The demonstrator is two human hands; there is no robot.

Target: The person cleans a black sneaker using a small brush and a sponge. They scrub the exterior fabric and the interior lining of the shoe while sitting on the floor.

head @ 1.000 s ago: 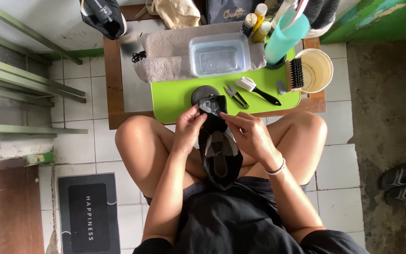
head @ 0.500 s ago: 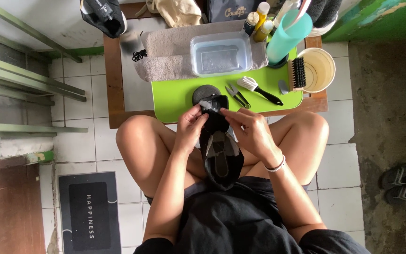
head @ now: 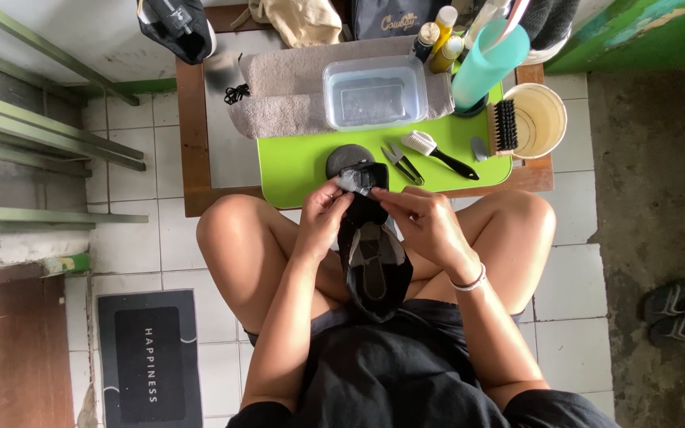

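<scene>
I sit with knees apart and a black shoe (head: 372,265) lies between them, opening up, toe pointing toward the table. My left hand (head: 323,218) grips the shoe's left side near the toe. My right hand (head: 426,222) holds its right side, fingers reaching to the toe. A small grey-white cloth (head: 356,181) is pinched at the toe between both hands' fingertips.
A lime green mat (head: 303,158) on the low wooden table (head: 192,143) carries a dark round pad (head: 344,158), small pliers (head: 402,162), and a white-headed brush (head: 438,153). Behind stand a clear water tub (head: 374,91), grey towel (head: 279,95), teal cup (head: 489,63), bottles, cream bucket (head: 541,119) with a brush.
Both hands stay on the shoe's toe; the fingers shift slightly on the cloth. Nothing else has moved.
</scene>
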